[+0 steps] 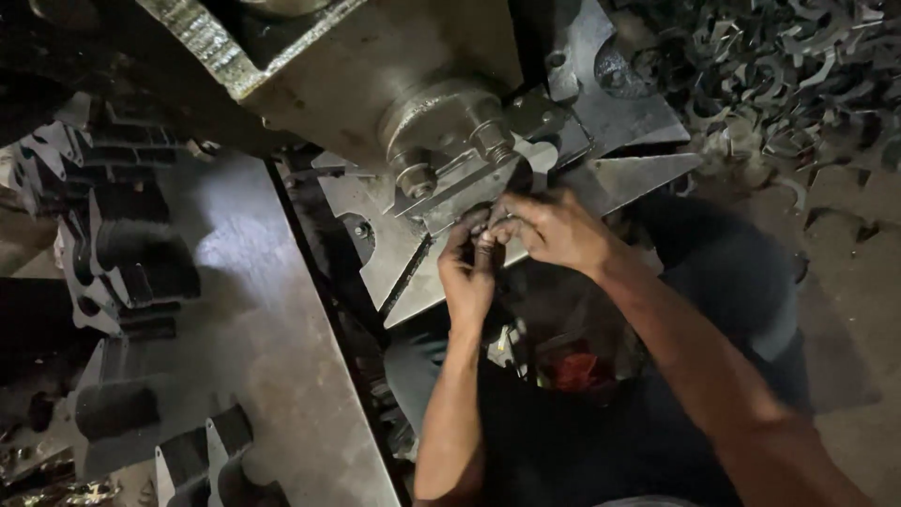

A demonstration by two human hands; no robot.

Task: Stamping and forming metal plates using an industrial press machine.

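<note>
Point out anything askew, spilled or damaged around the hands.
Nothing looks broken at the press where the left hand and right hand meet. Metal offcuts lie in a loose heap on the floor at upper right, scattered rather than stacked.

The small dark part is mostly hidden between both hands' fingers; the pile of cut metal pieces blurs into darkness, cut off by the top edge.

A small dark cylindrical metal piece stands roughly upright, pinched between both hands' fingertips just under the grey machine's clamping plate.
</note>
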